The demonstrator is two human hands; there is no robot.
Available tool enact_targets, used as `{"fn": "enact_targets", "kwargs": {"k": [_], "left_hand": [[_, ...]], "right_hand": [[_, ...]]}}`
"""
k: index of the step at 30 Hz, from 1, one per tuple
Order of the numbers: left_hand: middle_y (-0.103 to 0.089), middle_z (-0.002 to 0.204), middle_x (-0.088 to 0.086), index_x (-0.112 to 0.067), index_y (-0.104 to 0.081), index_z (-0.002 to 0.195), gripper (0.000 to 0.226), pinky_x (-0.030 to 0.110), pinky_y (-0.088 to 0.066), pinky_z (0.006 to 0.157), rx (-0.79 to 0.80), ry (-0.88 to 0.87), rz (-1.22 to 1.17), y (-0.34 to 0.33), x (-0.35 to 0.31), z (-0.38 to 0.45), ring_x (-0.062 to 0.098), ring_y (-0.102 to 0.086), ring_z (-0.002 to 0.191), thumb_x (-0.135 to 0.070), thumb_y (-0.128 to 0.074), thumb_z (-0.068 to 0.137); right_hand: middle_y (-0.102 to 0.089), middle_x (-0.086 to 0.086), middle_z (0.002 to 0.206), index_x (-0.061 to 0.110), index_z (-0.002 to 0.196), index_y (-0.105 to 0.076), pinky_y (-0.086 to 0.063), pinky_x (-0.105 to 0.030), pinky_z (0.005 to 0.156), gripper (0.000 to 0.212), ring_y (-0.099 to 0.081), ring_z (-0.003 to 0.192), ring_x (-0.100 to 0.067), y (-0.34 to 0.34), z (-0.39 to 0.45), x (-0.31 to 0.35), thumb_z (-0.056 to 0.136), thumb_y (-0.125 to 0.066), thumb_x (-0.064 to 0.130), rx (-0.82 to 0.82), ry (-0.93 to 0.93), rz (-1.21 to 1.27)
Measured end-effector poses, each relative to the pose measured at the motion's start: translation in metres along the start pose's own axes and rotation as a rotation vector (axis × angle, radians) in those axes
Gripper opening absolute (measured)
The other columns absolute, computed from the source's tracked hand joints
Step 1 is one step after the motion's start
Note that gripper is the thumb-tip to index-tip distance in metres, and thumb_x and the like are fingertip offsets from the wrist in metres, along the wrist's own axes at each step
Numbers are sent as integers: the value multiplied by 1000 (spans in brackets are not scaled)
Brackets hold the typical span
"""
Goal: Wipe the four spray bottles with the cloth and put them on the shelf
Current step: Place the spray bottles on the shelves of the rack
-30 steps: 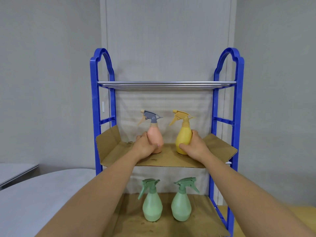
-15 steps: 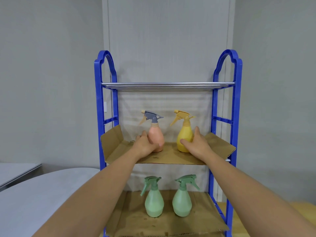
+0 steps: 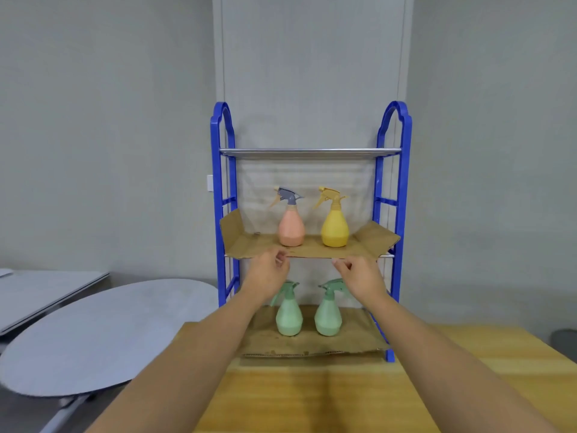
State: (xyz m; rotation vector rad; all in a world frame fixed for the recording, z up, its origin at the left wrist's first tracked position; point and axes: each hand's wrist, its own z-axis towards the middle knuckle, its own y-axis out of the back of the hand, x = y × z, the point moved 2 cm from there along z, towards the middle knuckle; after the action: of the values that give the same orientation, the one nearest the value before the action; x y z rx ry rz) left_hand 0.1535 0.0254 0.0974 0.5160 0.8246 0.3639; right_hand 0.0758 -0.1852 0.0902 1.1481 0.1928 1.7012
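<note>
Fingers of both hands hang loosely curled in the air and hold nothing. The left hand (image 3: 269,271) has its fingertips bent in toward the palm; the right hand (image 3: 359,274) has its thumb and forefinger drawn close together, but nothing shows between them. Both hands hover just in front of the front edge of the middle tier, apart from it and from each other, with the bare forearms reaching up from the bottom of the view.

Under the arms lies a wooden table (image 3: 437,385), and the blue shelf (image 3: 404,195) stands on its far part. To the left sits a grey oval table (image 3: 93,332), with another grey tabletop (image 3: 46,292) beyond it.

On the lowest tier, on a sheet of cardboard (image 3: 312,346), two green bottles stand upright side by side, near each other but not touching: the left green bottle (image 3: 288,317) and the right green bottle (image 3: 327,317). Their spray heads are partly hidden behind the hands.

On the middle tier a second cardboard sheet (image 3: 368,239) with upturned side flaps carries the pink bottle (image 3: 291,229), which has a grey spray head, and just to its right the yellow bottle (image 3: 334,228). Both stand upright, nozzles pointing left, a small gap between them.

The top tier is a bare metal rack (image 3: 309,151). Behind the shelf rises a grey wall (image 3: 125,120) with a paler panel at the middle. No cloth shows anywhere in view.
</note>
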Motion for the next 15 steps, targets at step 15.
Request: {"fn": "enact_targets", "kwargs": {"k": [15], "left_hand": [[-70, 94, -4, -21, -68, 101, 17, 27, -56, 78, 357, 442, 57, -101, 129, -68, 12, -65, 85, -21, -51, 94]], "right_hand": [[-61, 4, 69, 23, 76, -54, -53, -35, 67, 25, -57, 65, -11, -90, -39, -115, 97, -56, 37, 260, -313, -137]]}}
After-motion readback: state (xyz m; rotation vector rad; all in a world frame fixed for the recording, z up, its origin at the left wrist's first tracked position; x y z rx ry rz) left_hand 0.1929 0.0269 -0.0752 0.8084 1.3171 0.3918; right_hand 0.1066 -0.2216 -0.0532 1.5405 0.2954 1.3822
